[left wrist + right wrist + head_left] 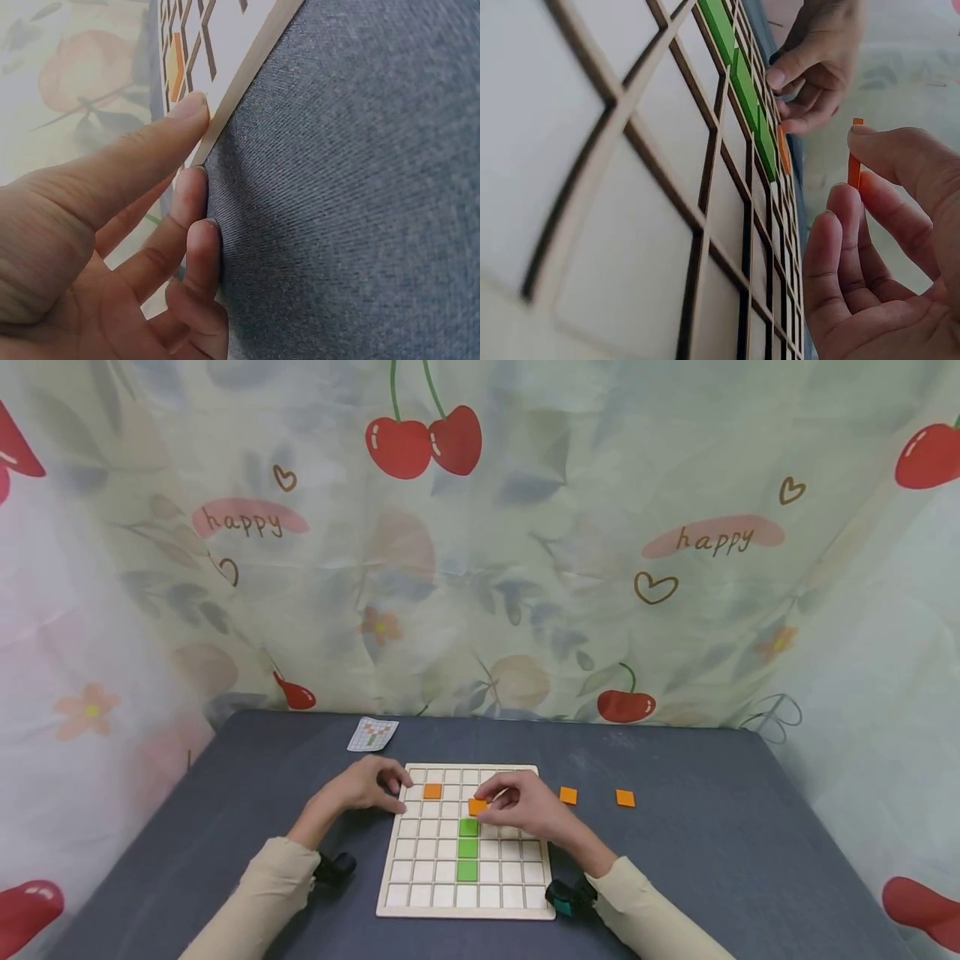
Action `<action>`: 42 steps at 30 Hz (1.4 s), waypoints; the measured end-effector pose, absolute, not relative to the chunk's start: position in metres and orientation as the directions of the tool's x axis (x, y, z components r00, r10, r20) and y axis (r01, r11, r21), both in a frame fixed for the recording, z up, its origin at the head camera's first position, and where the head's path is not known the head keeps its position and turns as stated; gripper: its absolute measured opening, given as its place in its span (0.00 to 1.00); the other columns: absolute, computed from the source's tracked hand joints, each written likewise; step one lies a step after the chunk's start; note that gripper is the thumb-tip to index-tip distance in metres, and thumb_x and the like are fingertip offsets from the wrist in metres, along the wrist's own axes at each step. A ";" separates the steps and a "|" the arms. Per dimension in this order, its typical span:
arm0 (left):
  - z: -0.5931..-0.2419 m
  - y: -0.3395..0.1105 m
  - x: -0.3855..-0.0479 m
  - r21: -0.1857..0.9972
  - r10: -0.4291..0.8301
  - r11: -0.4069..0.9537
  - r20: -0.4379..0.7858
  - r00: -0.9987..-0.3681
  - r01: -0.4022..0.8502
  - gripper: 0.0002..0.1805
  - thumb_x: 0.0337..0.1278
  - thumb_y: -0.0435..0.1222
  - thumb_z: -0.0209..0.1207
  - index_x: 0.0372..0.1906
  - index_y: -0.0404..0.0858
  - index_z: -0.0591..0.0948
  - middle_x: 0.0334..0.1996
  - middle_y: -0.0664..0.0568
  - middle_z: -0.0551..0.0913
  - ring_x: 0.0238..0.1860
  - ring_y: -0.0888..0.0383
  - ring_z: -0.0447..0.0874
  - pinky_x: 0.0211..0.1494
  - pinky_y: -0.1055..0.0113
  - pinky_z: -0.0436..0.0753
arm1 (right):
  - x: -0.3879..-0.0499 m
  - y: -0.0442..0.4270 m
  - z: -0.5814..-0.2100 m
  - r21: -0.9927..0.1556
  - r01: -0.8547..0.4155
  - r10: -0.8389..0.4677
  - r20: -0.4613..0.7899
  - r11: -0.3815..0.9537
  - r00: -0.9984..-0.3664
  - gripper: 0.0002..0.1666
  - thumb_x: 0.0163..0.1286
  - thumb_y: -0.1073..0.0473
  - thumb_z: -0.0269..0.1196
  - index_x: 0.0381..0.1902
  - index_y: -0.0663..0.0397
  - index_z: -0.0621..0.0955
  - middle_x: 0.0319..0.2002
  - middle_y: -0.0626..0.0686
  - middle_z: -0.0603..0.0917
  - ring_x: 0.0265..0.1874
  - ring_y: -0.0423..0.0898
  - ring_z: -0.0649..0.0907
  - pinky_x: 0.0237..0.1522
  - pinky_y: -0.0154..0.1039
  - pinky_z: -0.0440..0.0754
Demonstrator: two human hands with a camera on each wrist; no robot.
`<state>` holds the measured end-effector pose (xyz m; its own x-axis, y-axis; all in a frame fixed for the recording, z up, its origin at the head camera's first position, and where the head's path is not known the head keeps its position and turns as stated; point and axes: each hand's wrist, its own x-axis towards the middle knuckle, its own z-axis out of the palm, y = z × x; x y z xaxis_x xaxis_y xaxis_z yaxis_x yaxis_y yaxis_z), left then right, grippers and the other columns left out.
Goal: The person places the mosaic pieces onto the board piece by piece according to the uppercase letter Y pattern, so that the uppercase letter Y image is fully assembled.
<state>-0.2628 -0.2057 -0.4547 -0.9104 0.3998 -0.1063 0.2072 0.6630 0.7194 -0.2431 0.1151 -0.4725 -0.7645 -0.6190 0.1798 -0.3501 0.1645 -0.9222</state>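
Observation:
A wooden grid board (pixel 416 900) with pale square cells lies on the dark cloth. My right hand (pixel 525 806) pinches an orange square tile (pixel 855 154) between thumb and fingers, above the board. In the head view this tile is just beyond the column of three green tiles (pixel 468 848) in the grid. Another orange tile (pixel 432 792) sits in a cell near the far left. My left hand (pixel 367 783) touches the board's left edge with thumb and fingertips; the left wrist view shows its thumb (pixel 191 109) on the rim.
Two loose orange tiles lie on the cloth right of the board, a nearer one (pixel 568 796) and a farther one (pixel 626 798). A small card (pixel 372 735) with a coloured grid pattern lies behind the board's left corner. A printed curtain (pixel 510 568) hangs behind the table.

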 end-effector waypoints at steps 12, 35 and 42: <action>-0.456 -0.205 -0.264 0.699 0.361 0.695 -0.136 -0.922 0.169 0.18 0.44 0.28 0.79 0.42 0.37 0.86 0.30 0.51 0.79 0.32 0.55 0.74 0.38 0.60 0.74 | -0.249 0.097 -0.474 -0.915 -0.348 -0.622 0.154 0.203 -0.768 0.13 0.65 0.63 0.73 0.47 0.57 0.87 0.43 0.53 0.86 0.36 0.51 0.85 0.41 0.40 0.83; -0.456 -0.207 -0.263 0.730 0.395 0.653 -0.101 -0.913 0.202 0.15 0.44 0.28 0.79 0.39 0.36 0.87 0.31 0.50 0.81 0.34 0.55 0.75 0.40 0.61 0.75 | -0.239 0.071 -0.441 -0.890 -0.344 -0.599 0.107 0.298 -0.794 0.12 0.61 0.71 0.73 0.42 0.69 0.86 0.39 0.64 0.86 0.34 0.56 0.83 0.38 0.34 0.80; -0.456 -0.207 -0.264 0.726 0.385 0.662 -0.115 -0.916 0.188 0.16 0.43 0.28 0.79 0.39 0.36 0.87 0.30 0.50 0.80 0.33 0.55 0.75 0.40 0.61 0.74 | -0.260 0.067 -0.473 -0.864 -0.353 -0.590 0.083 0.359 -0.803 0.11 0.61 0.63 0.76 0.41 0.58 0.88 0.37 0.50 0.86 0.33 0.45 0.83 0.39 0.37 0.81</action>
<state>-0.2641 -0.2068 -0.4559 -0.9156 0.3854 -0.1146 0.1876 0.6617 0.7259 -0.2604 0.0671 -0.4732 -0.8033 -0.5898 0.0832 -0.3532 0.3592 -0.8638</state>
